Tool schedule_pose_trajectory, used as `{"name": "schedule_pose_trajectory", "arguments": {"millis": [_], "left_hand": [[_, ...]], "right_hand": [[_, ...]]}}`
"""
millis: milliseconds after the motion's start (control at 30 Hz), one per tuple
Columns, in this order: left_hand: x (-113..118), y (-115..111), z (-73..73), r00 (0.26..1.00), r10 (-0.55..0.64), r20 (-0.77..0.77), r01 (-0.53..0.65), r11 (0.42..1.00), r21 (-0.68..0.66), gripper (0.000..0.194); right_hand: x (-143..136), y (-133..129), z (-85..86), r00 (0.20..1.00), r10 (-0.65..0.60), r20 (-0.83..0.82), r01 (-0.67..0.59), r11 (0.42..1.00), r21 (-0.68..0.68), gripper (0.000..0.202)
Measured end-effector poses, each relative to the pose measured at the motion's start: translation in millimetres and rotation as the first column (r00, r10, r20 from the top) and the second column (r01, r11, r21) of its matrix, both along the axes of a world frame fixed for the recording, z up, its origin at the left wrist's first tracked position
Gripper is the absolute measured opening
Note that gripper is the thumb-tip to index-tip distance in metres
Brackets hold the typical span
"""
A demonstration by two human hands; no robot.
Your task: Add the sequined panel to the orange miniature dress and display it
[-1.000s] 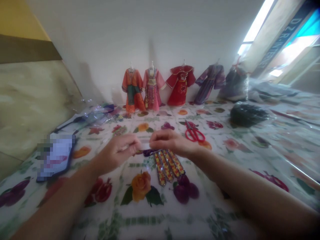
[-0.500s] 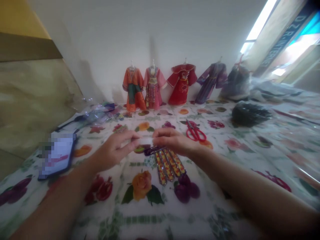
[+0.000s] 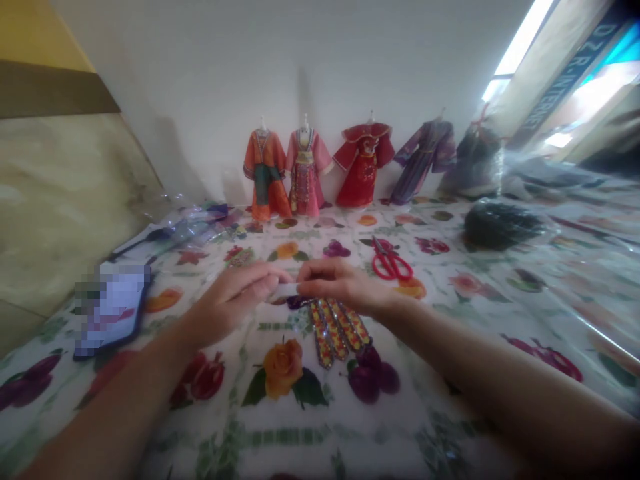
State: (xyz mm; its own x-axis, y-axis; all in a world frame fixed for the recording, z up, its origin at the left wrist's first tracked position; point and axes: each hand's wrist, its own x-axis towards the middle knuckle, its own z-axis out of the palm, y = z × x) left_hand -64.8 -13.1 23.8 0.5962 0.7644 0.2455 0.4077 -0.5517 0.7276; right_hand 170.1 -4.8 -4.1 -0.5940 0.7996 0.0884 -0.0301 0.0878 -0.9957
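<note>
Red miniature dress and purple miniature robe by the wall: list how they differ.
The red miniature dress has a wide, cape-like collar; the purple miniature robe shows none. The dress stands nearly upright in this view; the robe slants. Both have wide sleeves and long skirts.

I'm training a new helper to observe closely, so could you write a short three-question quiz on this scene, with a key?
1. Multiple choice: What colour is the small strip between the fingertips of the left hand and the right hand? A) black B) white C) green
2. True or false: The red-handled scissors lie on the floral tablecloth, in neither hand.
3. Fill in the blank: Among the miniature robes by the wall, the one with the wide, cape-like collar is mainly ____.

Key: 1. B; 2. True; 3. red
</note>
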Motion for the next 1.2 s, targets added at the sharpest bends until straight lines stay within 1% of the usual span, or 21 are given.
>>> {"name": "schedule_pose_trajectory", "arguments": {"millis": [133,233,333,400,500,567,667,733,833,900,967,1100,1200], "left_hand": [[-2,1,-0.6,0.999,0.026,0.038,-0.024,0.998,-0.052,0.029],[-1,2,-3.2,0.997,0.042,0.069,-0.038,0.997,-0.060,0.026],[0,1,-4.4,0.990,0.065,0.128,-0.061,0.998,-0.033,0.023],[1,0,-3.7,0.978,0.092,0.188,-0.092,0.996,-0.009,0.022],[3,-2,-2.7,0.963,0.107,0.249,-0.123,0.991,0.049,0.025],[4,-2,-3.2,0.972,0.095,0.216,-0.121,0.987,0.110,0.032],[5,0,-5.9,0.990,0.096,0.100,-0.115,0.974,0.194,0.043],[5,2,-8.3,0.990,0.118,0.076,-0.131,0.968,0.212,0.043],[5,5,-12.3,0.977,0.157,0.147,-0.181,0.969,0.167,0.032],[4,6,-14.6,0.959,0.196,0.203,-0.219,0.971,0.094,0.024],[3,6,-16.3,0.944,0.228,0.239,-0.238,0.971,0.015,0.020],[2,5,-16.9,0.937,0.232,0.262,-0.221,0.973,-0.071,0.023],[3,5,-15.6,0.936,0.224,0.270,-0.199,0.973,-0.119,0.025]], "right_hand": [[-1,4,-10.6,0.992,0.013,-0.128,-0.022,0.997,-0.072,0.010],[-2,5,-15.6,0.977,0.025,-0.209,-0.049,0.993,-0.111,0.011],[-5,5,-17.5,0.956,0.015,-0.294,-0.071,0.981,-0.180,0.016],[-5,6,-18.2,0.938,-0.016,-0.347,-0.073,0.968,-0.241,0.018],[-5,8,-19.2,0.919,-0.052,-0.391,-0.071,0.953,-0.294,0.020],[-5,9,-19.3,0.908,-0.074,-0.413,-0.067,0.946,-0.316,0.021],[-6,10,-17.8,0.896,-0.081,-0.437,-0.081,0.937,-0.340,0.022],[-6,10,-16.1,0.893,-0.055,-0.447,-0.113,0.934,-0.340,0.021],[-7,9,-13.6,0.886,-0.044,-0.462,-0.142,0.923,-0.359,0.022],[-7,8,-12.4,0.888,-0.073,-0.454,-0.124,0.912,-0.390,0.022],[-7,8,-11.9,0.893,-0.111,-0.436,-0.096,0.900,-0.425,0.021],[-6,11,-14.2,0.898,-0.148,-0.414,-0.069,0.883,-0.464,0.017],[-5,16,-18.4,0.905,-0.152,-0.396,-0.042,0.897,-0.441,0.019]]}}
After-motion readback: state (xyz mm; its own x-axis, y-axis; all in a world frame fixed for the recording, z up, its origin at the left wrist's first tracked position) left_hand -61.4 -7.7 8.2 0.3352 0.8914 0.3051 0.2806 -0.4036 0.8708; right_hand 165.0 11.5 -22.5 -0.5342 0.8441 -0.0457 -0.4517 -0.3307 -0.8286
